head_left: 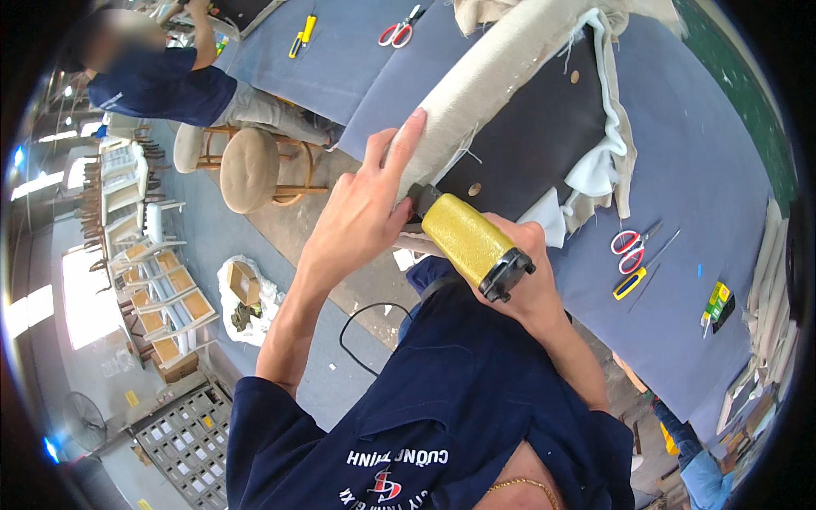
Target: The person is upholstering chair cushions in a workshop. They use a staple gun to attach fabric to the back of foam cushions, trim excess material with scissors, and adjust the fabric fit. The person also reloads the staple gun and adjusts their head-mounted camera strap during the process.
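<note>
In my right hand (534,276) is a gold and black staple gun (463,235), gripped with its nose against the near left corner of an upholstered panel. The panel has a black backing (531,127) with round metal inserts in it. Beige fabric (489,89) wraps over its long left side. My left hand (361,208) holds that fabric edge near the corner, the index finger lying along it and the thumb beside the gun's nose. White batting (599,166) and loose fabric stick out along the panel's right side. The gun's tip is partly hidden.
The panel lies on a blue-grey table (680,170). Red-handled scissors (629,248) and a yellow-handled screwdriver (630,284) lie to the right; another pair of scissors (398,34) lies farther off. Round stools (251,170) and a co-worker (161,81) are at left.
</note>
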A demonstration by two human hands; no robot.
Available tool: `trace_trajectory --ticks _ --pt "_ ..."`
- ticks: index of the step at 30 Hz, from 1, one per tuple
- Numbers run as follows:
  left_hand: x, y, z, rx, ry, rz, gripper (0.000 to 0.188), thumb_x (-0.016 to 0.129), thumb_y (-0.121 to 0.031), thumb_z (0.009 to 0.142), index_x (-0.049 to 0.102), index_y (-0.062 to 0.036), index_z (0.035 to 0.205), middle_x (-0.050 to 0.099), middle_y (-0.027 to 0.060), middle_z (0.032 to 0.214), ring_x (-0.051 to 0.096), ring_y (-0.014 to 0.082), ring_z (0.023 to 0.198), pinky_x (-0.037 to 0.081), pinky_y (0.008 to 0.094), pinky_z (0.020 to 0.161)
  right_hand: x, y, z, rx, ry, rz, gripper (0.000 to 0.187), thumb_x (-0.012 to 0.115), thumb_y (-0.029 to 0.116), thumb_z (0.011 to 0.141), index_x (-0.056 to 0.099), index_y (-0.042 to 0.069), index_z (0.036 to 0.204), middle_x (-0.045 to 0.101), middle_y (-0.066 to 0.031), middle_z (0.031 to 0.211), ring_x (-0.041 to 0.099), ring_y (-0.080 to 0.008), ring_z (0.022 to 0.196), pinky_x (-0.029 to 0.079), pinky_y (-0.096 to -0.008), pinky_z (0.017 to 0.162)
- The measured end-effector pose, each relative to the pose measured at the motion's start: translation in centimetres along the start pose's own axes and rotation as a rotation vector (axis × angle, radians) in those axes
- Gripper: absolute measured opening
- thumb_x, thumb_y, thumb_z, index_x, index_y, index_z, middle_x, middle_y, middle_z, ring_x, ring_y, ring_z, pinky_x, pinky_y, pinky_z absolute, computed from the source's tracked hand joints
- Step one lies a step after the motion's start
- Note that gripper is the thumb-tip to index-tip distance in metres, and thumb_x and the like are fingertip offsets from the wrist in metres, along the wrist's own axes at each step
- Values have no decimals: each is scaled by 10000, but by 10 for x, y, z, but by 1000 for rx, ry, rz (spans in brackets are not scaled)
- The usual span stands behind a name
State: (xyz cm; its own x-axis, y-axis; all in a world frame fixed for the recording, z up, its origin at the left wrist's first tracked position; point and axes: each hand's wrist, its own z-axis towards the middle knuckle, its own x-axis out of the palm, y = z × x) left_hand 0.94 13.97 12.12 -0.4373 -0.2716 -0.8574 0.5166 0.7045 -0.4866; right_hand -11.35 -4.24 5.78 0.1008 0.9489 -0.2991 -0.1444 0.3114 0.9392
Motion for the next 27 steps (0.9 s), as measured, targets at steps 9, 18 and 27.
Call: trace_trajectory --ticks 9,18,27 --pt "7 76 -4 -27 -79 -645 599 435 -375 1103 333 -39 1589 459 173 1562 447 278 1420 353 402 1171 6 5 1 -94 -158 -144 194 812 109 845 742 -9 981 756 -116 850 741 -217 742 546 -325 693" --pt "10 35 -38 -17 -261 -318 531 524 -172 1028 421 -33 1530 501 247 1487 491 414 1379 393 444 1142 24 -5 4 -68 -165 -15 211 812 115 843 736 -15 989 758 -127 857 747 -227 752 546 -323 682" --pt "17 20 -35 32 -255 -114 684 687 -42 909 476 -258 1524 507 194 1443 642 440 1119 556 474 919 19 0 -11 -89 -78 -12 274 849 131 815 746 21 1044 763 -83 908 743 -213 761 512 -310 689"
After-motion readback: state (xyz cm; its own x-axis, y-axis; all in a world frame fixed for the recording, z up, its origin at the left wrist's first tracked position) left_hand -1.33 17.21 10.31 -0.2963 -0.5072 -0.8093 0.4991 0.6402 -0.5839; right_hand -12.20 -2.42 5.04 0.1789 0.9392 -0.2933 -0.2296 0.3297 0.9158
